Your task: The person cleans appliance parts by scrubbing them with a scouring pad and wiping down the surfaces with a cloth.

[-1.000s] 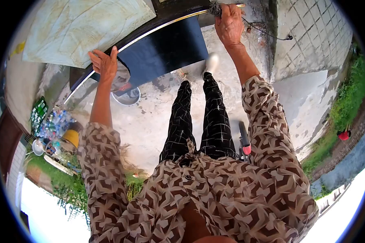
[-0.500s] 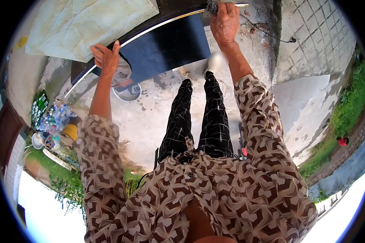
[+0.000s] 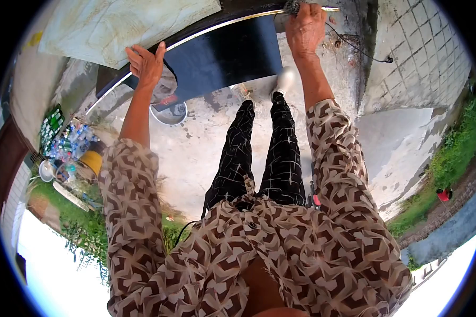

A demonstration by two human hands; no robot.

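Note:
At the top, my right hand (image 3: 305, 33) is closed around a grey steel wool scourer (image 3: 292, 6), which sits against the light metal trim (image 3: 232, 22) of a dark tabletop edge (image 3: 243, 6). My left hand (image 3: 147, 66) lies on the same edge farther left, fingers spread and holding nothing. Its fingertips are beside a pale marbled board (image 3: 127, 26) on top of the table. Below the trim hangs a glossy black panel (image 3: 222, 58). A greyish cloth or bag (image 3: 165, 87) shows behind my left wrist, partly hidden.
A metal basin (image 3: 184, 115) stands on the concrete floor under the table. A black cable with a plug (image 3: 389, 59) lies at right near a tiled wall (image 3: 418, 37). Plastic bottles (image 3: 74, 141) and a yellow bucket (image 3: 92, 161) are at far left.
The camera view has shifted a little, so the scene sits slightly farther right. Both hands keep about the same places on the edge.

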